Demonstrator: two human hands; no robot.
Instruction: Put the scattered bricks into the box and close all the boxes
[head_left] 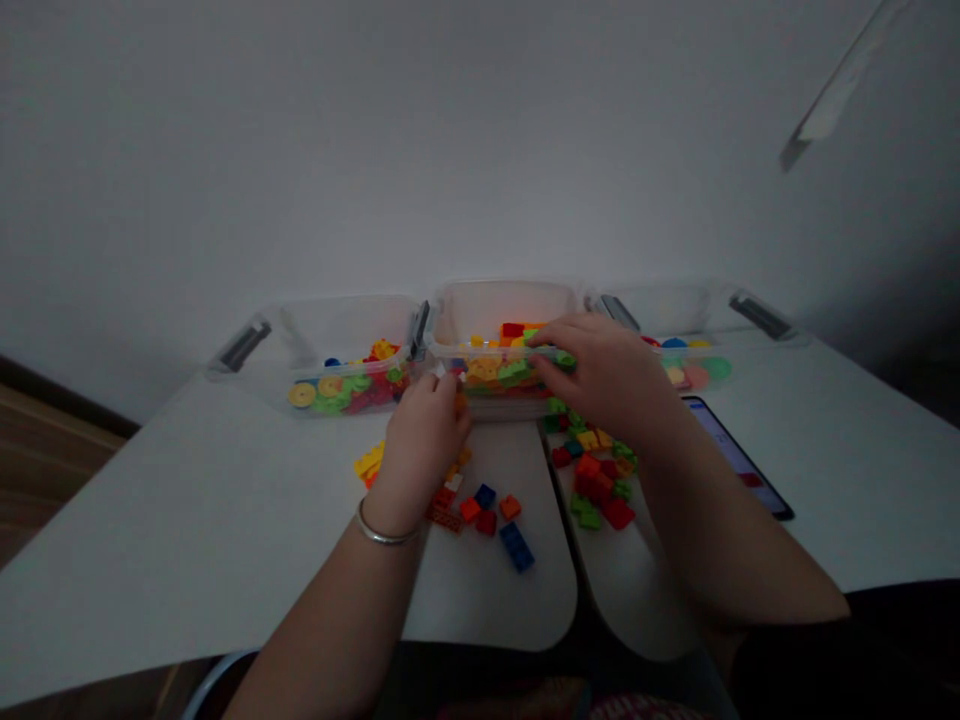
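Reaching over the front rim of a clear plastic bin [502,310], the right hand [607,375] curves its fingers onto a green plastic brick [564,361] lying roughly crosswise, its grip hidden. The left hand [424,430] sits at the rim, its hold unclear, above loose toy bricks [486,522] on the table.

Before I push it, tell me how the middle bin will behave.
The middle bin looks thin-walled, so probably light and slightly flexible. Its bricks sit low, so it would likely slide, not tip. Its rim, under the right hand, may flex.
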